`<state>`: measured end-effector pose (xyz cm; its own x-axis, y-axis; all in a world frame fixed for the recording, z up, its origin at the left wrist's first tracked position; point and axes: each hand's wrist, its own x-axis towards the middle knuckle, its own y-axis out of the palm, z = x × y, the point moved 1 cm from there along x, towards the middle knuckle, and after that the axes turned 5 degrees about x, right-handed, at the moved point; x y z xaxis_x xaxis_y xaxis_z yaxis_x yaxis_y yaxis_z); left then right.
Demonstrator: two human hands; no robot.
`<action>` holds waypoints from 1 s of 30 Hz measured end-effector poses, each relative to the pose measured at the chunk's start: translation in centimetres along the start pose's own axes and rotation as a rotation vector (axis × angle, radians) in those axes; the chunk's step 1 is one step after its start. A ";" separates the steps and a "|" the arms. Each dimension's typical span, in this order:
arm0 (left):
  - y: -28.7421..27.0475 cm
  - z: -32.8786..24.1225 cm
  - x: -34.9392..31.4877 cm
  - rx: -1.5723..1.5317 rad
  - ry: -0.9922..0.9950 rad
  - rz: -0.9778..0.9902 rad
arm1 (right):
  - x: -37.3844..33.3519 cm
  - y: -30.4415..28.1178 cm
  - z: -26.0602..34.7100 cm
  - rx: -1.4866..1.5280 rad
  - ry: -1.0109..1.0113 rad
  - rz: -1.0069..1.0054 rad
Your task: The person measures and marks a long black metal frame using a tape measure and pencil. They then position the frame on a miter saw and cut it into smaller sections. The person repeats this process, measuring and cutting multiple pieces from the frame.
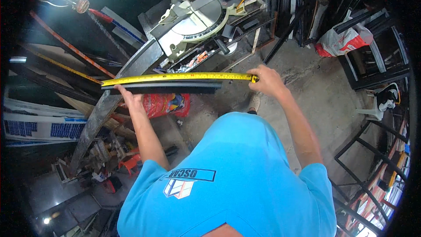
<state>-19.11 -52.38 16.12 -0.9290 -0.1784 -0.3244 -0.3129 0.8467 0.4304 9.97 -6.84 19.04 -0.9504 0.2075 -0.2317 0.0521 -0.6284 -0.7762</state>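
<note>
Above the grey concrete floor, the left hand supported a short black metal profile, fingers curled under it. The right hand pinched the yellow tape measure along it. Measuring seemed under way; marking probably needed a steady tape. A pale mitre saw stood close behind.

Bags, cartons and a shirt emblem around the hands

A crumpled red printed bag lies just beside the left hand, below the strip it holds. Far left of that hand, long white cartons with blue printed panels are stacked flat. Well right of the right hand, a white and red plastic sack leans among dark frames. Below both hands, a dark and white emblem marks the blue shirt.
</note>
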 end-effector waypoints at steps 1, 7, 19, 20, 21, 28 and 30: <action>0.0 0.3 -0.2 0.000 0.049 0.063 | -0.1 0.2 -0.2 0.044 -0.017 -0.017; -0.2 1.3 -2.2 0.210 0.275 0.112 | -1.1 1.7 -0.9 0.311 0.005 -0.105; 6.3 13.5 -7.2 0.456 0.315 0.588 | -5.7 6.6 -5.8 0.415 0.118 -0.080; 7.2 14.7 -8.2 0.531 0.253 0.576 | -6.4 6.4 -5.4 0.388 0.154 -0.101; 8.2 15.7 -9.5 0.612 0.195 0.569 | -6.9 7.2 -6.1 0.366 0.084 -0.125; 18.1 24.4 -18.7 0.455 0.099 0.937 | -11.3 7.8 -9.7 0.229 0.318 0.036; 20.6 26.6 -20.5 0.485 0.052 0.994 | -13.7 7.0 -10.8 0.180 0.380 -0.008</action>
<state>-1.25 -17.97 9.27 -0.7343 0.6784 0.0238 0.6769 0.7292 0.1003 26.67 -5.95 10.40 -0.7683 0.4532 -0.4519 -0.0411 -0.7396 -0.6718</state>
